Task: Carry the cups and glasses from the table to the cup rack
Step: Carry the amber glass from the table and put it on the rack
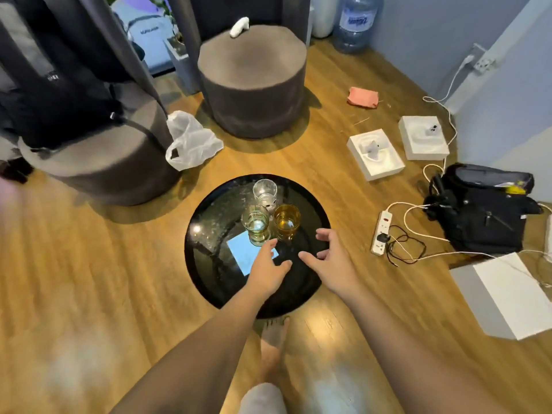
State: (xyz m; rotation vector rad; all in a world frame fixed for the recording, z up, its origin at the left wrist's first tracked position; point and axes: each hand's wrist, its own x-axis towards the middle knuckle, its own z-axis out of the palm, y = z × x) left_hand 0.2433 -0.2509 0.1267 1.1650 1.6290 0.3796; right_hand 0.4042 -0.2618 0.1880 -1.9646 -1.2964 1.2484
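The first pick-up is judged to be in hand: three glasses (270, 212) are clustered on the round black tabletop (209, 273), approached by the left hand (265, 268) and right hand (331, 258), fingers spread and empty, and a firm grasp is called for next.

Person, head view: both forearms bare, no sleeves showing; hands, left hand (266, 271) and right hand (332, 259), without gloves, rings or watch; one bare foot (273, 343); light grey garment (263, 398) at knee.
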